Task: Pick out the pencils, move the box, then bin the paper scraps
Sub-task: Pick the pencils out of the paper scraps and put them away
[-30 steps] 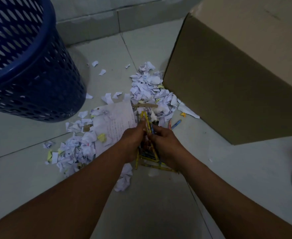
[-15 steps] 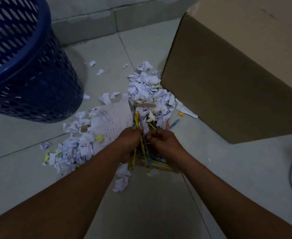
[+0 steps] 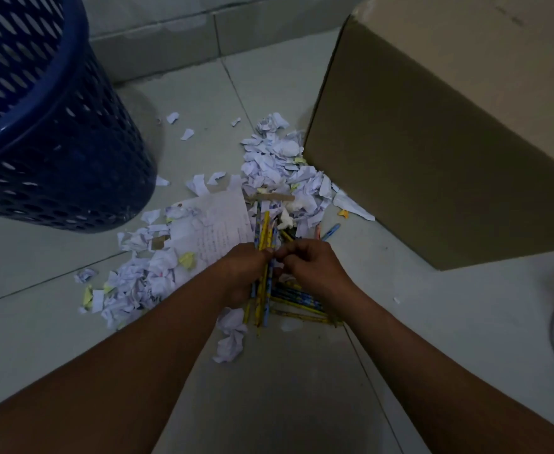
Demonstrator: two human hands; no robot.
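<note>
Bin (image 3: 56, 152): 1. Box (image 3: 432, 158): 1. Written sheet (image 3: 223, 224): 1. Hands: 2, left hand (image 3: 242, 273), right hand (image 3: 315, 267). Pencils (image 3: 264, 231): over ten, exact count unclear. Paper scraps (image 3: 278, 165): dozens.

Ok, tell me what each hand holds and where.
Left hand grips the pencils at mid-length. Right hand pinches the same bundle there; which pencil cannot be told.

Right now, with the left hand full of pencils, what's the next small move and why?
Probably drop the right hand to the pencils lying on the floor beneath it and add one to the bundle the left hand grips. Several lie there, and a blue one sits by the box.
</note>
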